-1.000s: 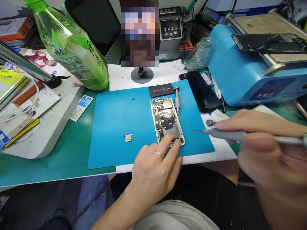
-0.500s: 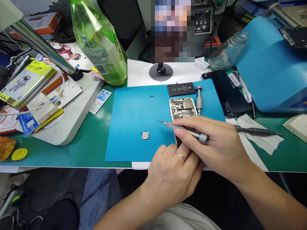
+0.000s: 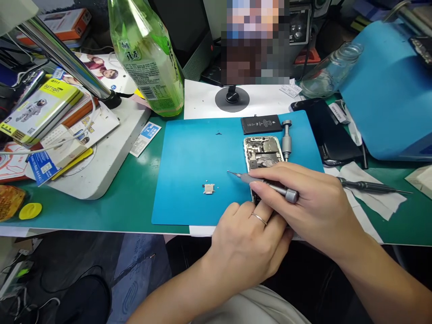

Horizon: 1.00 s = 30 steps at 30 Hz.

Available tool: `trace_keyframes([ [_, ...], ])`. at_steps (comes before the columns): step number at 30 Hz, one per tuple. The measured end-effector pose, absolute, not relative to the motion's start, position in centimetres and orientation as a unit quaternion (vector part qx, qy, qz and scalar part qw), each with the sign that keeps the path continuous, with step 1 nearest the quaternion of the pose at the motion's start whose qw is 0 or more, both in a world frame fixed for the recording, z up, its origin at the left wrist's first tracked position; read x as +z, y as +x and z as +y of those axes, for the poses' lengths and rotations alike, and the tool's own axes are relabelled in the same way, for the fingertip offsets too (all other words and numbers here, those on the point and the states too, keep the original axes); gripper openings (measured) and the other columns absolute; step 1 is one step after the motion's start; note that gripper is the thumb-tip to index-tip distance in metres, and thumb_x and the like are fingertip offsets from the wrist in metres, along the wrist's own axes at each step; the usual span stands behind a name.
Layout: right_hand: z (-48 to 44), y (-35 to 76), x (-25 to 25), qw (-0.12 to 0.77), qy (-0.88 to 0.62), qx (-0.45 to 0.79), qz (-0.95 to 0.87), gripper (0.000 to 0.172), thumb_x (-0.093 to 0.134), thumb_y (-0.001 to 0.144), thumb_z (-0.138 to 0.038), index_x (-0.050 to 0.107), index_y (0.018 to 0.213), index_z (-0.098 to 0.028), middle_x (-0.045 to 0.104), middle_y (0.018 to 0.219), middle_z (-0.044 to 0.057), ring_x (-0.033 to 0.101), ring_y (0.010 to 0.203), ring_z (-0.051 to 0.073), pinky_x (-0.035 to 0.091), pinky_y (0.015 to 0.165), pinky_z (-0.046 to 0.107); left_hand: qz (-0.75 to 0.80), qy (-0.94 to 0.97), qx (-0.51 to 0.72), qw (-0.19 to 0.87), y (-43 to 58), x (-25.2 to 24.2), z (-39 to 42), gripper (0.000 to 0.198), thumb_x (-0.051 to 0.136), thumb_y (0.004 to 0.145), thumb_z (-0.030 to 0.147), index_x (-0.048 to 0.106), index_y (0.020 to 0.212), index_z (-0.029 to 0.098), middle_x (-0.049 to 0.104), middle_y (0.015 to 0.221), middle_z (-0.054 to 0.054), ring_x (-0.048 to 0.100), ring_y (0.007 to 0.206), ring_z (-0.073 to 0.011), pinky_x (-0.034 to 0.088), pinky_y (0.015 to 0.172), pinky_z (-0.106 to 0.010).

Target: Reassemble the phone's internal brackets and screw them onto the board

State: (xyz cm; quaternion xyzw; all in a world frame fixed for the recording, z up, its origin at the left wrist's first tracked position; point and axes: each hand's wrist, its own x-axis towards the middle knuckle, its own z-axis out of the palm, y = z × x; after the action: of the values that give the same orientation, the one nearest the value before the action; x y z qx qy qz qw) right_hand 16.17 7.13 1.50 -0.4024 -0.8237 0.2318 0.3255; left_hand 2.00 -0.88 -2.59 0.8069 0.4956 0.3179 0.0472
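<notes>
L hand [image 3: 253,238]: fingers at lower end of opened phone [image 3: 260,152] on blue mat [image 3: 189,157]; grip hidden, can't confirm. R hand [image 3: 303,198]: fingers grasp screwdriver [image 3: 286,193]. Phone prob. light, stiff, innards fragile; hold by rim.

Soft, even light; stretched edges.

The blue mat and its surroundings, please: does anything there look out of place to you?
The green drink bottle by the far left corner of the blue mat seems odd: a drink near an opened phone. I see no spill.
</notes>
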Motion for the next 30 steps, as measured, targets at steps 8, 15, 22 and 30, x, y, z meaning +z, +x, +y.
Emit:
trace_keyframes([
  [8, 4.3, 19.7, 2.2, 0.436, -0.537, 0.268, -0.671, 0.01, 0.081, 0.095, -0.035, 0.085, 0.104, -0.039, 0.079, 0.097, -0.005, 0.074, 0.08, 0.01, 0.061, 0.076, 0.021, 0.495, 0.813, 0.294, 0.08, 1.4, -2.2, -0.9, 0.036, 0.057, 0.11, 0.031, 0.065, 0.142, 0.017, 0.071, 0.149, -0.005, 0.071, 0.085, -0.0183, 0.049, 0.067, -0.041],
  [15, 2.1, 24.2, 1.3, 0.507, -0.541, 0.361, -0.565, 0.02, 0.088, 0.085, -0.051, 0.087, 0.096, -0.034, 0.076, 0.087, 0.004, 0.07, 0.066, 0.013, 0.064, 0.062, 0.022, 0.503, 0.77, 0.352, 0.177, 1.1, -1.5, -0.9, 0.031, 0.06, 0.109, 0.03, 0.067, 0.138, 0.019, 0.071, 0.148, -0.011, 0.078, 0.113, -0.0221, 0.059, 0.081, -0.033],
  [22, 1.1, 25.4, 1.5, 0.49, -0.502, 0.484, -0.523, 0.022, 0.089, 0.082, -0.05, 0.087, 0.086, -0.029, 0.075, 0.079, 0.006, 0.069, 0.057, 0.016, 0.063, 0.053, 0.026, 0.483, 0.708, 0.432, 0.282, 0.7, 0.1, -1.7, 0.024, 0.064, 0.107, 0.016, 0.071, 0.13, 0.018, 0.077, 0.118, -0.008, 0.075, 0.105, -0.0156, 0.059, 0.08, -0.023],
  [30, 1.0, 26.1, 1.1, 0.479, -0.447, 0.556, -0.511, 0.028, 0.088, 0.083, -0.05, 0.085, 0.085, -0.023, 0.071, 0.071, 0.009, 0.068, 0.055, 0.019, 0.056, 0.046, 0.025, 0.442, 0.606, 0.452, 0.482, 1.5, 1.3, -1.5, 0.022, 0.076, 0.103, 0.022, 0.084, 0.122, 0.031, 0.082, 0.105, -0.002, 0.069, 0.077, -0.0105, 0.051, 0.059, -0.019],
])
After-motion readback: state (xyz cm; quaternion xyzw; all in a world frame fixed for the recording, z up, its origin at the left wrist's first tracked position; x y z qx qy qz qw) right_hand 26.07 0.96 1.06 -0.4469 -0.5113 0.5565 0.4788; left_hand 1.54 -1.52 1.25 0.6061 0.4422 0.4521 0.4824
